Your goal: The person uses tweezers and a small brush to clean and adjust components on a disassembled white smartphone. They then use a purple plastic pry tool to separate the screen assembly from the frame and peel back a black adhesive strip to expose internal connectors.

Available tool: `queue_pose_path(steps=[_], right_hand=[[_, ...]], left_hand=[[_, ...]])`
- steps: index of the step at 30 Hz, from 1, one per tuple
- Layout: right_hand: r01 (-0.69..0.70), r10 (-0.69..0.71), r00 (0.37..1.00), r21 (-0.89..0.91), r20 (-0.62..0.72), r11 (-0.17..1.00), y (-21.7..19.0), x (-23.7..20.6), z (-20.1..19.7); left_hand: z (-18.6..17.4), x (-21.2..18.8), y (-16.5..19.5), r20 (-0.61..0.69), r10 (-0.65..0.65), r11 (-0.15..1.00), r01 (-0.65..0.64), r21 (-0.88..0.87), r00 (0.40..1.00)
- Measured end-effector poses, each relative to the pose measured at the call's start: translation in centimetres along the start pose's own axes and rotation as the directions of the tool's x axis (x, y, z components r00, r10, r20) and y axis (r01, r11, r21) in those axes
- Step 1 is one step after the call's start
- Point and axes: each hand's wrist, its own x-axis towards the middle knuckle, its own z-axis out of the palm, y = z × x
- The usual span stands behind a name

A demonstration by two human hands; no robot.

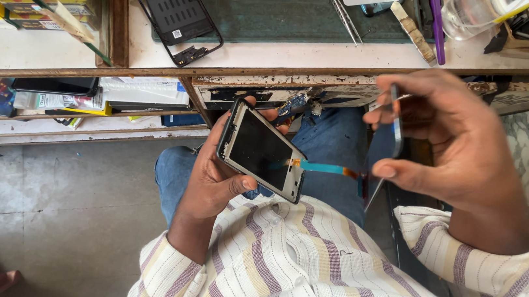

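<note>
My left hand [212, 176] grips an opened phone body [263, 150], its dark inner side facing up, held over my lap. A teal flex ribbon [328, 169] runs from its lower right edge toward my right hand [455, 145]. That hand is raised to the right and pinches a thin dark panel [398, 126] seen edge-on, with a thin metal tool [374, 193] hanging below it. The ribbon seems to join the panel to the phone body.
A black phone frame [174, 11] lies on the worktop [287, 59] beside a green mat [273, 5]. Tweezers [343, 11], a purple tool [436, 26] and a clear plastic bottle [472, 13] sit at the back right. Shelves with papers [139, 93] are below left.
</note>
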Motion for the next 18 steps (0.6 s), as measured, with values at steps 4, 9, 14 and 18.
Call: queue_pose_path(steps=[4,9,14,18], right_hand=[[-0.118,0.116,0.993,0.085,0.027,0.989,0.3,-0.3,0.6],[-0.197,0.190,0.980,0.141,0.064,0.970,0.7,-0.5,0.5],[-0.194,0.193,0.981,0.142,0.019,0.971,1.2,-0.1,0.5],[-0.137,0.141,0.990,0.114,-0.028,0.984,1.5,0.2,1.1]], left_hand=[[0.1,0.0,0.0,-0.010,-0.015,1.000,0.015,0.010,1.000],[0.1,-0.1,0.0,-0.026,0.000,0.999,0.001,0.037,1.000],[0.1,-0.1,0.0,-0.031,0.002,1.000,-0.001,0.020,1.000],[0.3,-0.2,0.0,-0.024,-0.015,0.999,0.016,0.036,1.000]])
